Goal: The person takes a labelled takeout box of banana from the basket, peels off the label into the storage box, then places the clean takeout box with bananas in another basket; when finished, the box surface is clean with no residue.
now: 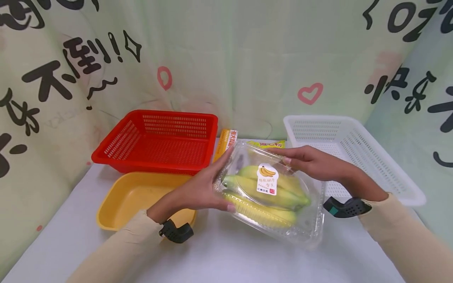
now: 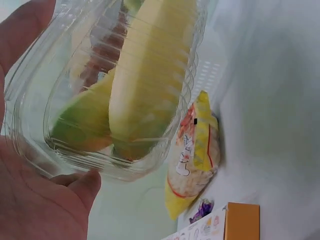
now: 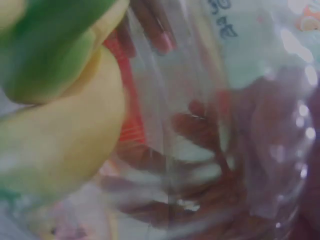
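A clear plastic clamshell box (image 1: 315, 218) of yellow bananas (image 1: 244, 204) is held up above the table, tilted, a white banana label (image 1: 267, 179) on its lid. My left hand (image 1: 201, 188) grips the box's left side, thumb at the near edge. At the far right edge my right hand (image 1: 308, 159) holds it with the thumb on top. In the left wrist view the ribbed plastic and the banana (image 2: 150, 75) with its greenish end show close up. Through the plastic, the right wrist view shows blurred fingers (image 3: 195, 130) and bananas (image 3: 65, 140).
A red basket (image 1: 155, 169) stands at the back left, with a yellow tub (image 1: 120, 204) before it. To the right is a white basket (image 1: 389, 169). Behind the box are an orange-and-white carton (image 1: 226, 139) and a yellow packet (image 1: 269, 144). A small purple item (image 2: 202, 210) lies between these.
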Tool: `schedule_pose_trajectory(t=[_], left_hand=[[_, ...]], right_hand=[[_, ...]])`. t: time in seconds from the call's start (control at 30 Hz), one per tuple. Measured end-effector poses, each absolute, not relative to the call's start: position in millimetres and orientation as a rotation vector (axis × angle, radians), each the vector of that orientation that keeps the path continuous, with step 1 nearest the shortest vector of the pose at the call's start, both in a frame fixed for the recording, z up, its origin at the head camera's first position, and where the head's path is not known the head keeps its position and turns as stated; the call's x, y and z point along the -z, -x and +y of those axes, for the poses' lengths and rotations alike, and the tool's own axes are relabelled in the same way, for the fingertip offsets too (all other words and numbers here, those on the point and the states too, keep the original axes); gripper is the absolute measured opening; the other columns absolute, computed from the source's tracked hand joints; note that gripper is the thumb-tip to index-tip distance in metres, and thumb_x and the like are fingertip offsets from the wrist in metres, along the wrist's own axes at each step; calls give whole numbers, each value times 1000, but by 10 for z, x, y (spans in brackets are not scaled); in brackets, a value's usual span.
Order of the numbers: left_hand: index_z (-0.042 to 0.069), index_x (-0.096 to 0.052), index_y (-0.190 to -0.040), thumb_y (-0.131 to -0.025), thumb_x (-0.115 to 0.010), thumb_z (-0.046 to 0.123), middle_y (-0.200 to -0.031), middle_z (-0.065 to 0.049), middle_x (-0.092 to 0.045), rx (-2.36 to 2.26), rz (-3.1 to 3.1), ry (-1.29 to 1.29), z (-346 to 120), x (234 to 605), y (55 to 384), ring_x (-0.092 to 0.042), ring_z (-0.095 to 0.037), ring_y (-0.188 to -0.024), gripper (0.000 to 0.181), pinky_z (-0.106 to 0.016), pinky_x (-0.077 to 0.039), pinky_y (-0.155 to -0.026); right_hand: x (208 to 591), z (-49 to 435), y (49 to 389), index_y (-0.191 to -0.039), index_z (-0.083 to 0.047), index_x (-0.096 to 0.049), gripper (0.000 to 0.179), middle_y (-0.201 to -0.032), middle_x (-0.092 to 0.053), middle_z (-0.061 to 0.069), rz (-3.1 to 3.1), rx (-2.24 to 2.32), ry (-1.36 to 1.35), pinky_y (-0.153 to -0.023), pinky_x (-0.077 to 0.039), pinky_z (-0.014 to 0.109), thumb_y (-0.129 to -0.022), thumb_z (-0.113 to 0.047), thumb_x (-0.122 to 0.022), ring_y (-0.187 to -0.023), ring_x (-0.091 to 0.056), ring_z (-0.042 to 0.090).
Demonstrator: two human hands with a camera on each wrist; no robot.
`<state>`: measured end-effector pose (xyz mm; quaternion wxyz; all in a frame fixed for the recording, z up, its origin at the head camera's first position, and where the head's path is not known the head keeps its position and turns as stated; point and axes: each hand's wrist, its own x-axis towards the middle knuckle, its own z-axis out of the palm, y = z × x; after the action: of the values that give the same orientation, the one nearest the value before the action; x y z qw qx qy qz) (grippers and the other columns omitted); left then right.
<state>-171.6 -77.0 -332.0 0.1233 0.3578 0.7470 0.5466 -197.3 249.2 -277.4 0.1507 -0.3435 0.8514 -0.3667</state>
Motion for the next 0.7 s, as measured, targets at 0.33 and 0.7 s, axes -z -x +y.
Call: schedule_pose_trajectory(t=[0.33, 0.7], left_hand=[[38, -4, -156, -68, -87, 37, -157, 14, -15, -1593, 2214, -915, -849, 3418, 1428, -25, -16, -138, 121, -31, -49, -93], [39, -5, -156, -66, -89, 38, -159, 13, -13, -1647, 2235, -785, -942, 3710, 1138, -17, -17, -143, 123, -48, -29, -110]], right_hand=[[3008, 2393, 1967, -146, -11, -46, 45, -131, -57, 13, 2352, 1102, 1000, -84, -52, 33, -102, -10, -50, -105, -58, 27], [3212, 2233, 1906, -145, -12, -48, 43, -85, -58, 2, 2311, 1030, 1071, -75, -51, 35, -103, -11, -48, -79, -56, 24]])
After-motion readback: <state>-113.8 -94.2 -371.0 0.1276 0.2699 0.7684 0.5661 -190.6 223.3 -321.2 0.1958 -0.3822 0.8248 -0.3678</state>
